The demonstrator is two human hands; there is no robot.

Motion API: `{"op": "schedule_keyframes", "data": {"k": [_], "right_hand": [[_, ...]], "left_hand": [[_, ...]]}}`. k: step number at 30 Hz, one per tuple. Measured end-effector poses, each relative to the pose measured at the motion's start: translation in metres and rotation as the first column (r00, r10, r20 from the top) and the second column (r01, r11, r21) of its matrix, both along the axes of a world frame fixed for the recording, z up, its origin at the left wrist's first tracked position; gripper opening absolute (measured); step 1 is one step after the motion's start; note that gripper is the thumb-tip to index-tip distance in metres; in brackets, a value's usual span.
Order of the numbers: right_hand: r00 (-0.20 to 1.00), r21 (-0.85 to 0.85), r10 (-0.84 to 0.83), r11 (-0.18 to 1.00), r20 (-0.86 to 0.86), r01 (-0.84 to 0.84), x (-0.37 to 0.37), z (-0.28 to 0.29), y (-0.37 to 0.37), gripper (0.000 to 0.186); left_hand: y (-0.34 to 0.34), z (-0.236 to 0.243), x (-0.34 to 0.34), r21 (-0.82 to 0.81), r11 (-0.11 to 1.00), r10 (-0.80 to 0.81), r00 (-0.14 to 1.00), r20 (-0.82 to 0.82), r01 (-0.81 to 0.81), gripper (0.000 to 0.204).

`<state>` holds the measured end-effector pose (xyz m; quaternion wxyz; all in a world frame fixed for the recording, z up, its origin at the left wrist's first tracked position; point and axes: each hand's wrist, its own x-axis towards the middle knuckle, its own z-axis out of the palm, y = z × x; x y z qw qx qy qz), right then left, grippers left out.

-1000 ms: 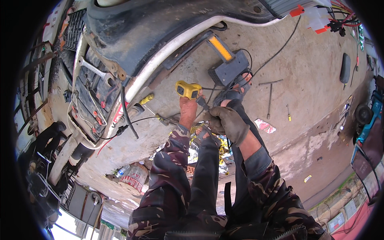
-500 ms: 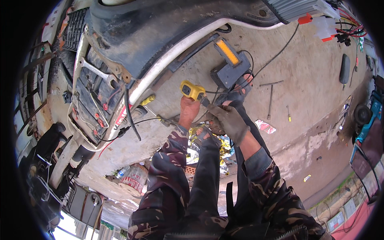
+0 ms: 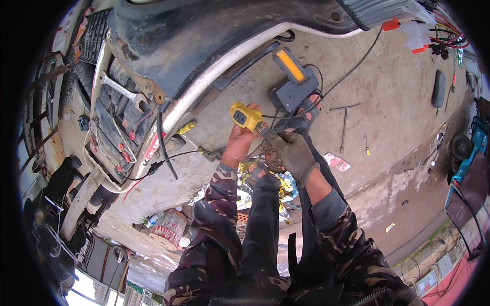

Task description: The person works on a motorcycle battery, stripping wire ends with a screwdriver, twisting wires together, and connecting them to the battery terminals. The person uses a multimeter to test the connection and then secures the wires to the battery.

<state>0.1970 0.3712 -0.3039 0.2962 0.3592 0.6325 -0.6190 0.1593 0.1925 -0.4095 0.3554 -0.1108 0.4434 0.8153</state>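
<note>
I see a T-shaped metal tool (image 3: 344,126) lying on the ground. Just right of it, a little nearer me, is a small yellow-handled screwdriver (image 3: 367,151); beside the T-shaped tool's lower end lies a crumpled red-and-white wrapper (image 3: 337,162). Well to the tool's right I see a dark oblong pad (image 3: 438,89) and, farther right, a blue machine (image 3: 463,166) with a black wheel (image 3: 461,146). Well to its left I have a dark, white-edged vehicle body (image 3: 168,46) and an open-ended spanner (image 3: 120,90).
</note>
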Motion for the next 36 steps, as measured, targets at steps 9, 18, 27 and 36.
{"op": "schedule_keyframes", "data": {"k": [9, 18, 27, 36], "right_hand": [[0.997, -0.065, 0.057, 0.996, 0.048, -0.054, -0.009, 0.017, 0.007, 0.037], [0.997, 0.033, 0.059, 0.998, -0.046, -0.058, -0.008, 0.019, 0.008, 0.043], [1.000, -0.006, -0.004, 1.000, -0.001, 0.004, -0.003, 0.000, 0.003, 0.040], [0.989, 0.058, 0.148, 0.987, 0.008, -0.148, -0.006, 0.007, 0.006, 0.041]], "left_hand": [[0.004, 0.012, -0.006, 0.292, 0.948, 0.075, 0.979, 0.190, -0.130, 0.086], [0.018, 0.007, -0.003, 0.093, 0.975, 0.180, 0.965, 0.191, -0.200, 0.062], [0.021, 0.014, -0.005, 0.061, 0.971, 0.211, 0.948, 0.239, -0.231, 0.057], [0.022, 0.016, -0.008, 0.008, 0.974, 0.217, 0.937, 0.275, -0.228, 0.054]]}}
